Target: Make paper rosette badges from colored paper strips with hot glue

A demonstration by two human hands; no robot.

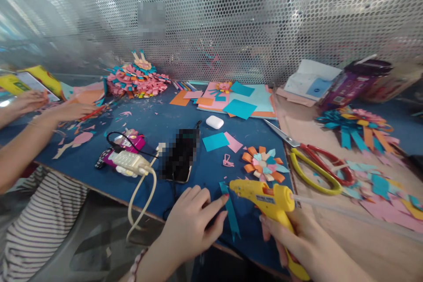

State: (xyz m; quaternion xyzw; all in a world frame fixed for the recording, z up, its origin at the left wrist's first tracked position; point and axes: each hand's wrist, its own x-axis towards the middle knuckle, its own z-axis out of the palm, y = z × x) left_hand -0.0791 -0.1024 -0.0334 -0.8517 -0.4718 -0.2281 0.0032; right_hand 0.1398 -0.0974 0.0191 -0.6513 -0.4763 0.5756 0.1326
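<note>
A yellow hot glue gun is gripped in my right hand, its nozzle pointing left. The nozzle tip is close above the upper end of a blue paper strip, which lies on the table with a notched lower end. My left hand has its fingers curled, with the index fingertip pressing the strip down and the thumb at its left edge. Just beyond the glue gun sits a paper flower of orange, pale and blue loops. A clear glue stick sticks out of the gun's back.
Open scissors lie at right near paper scraps and a ribboned paper flower. A black phone, white earbud case and power strip with cables stand left. A co-worker's hands work at far left.
</note>
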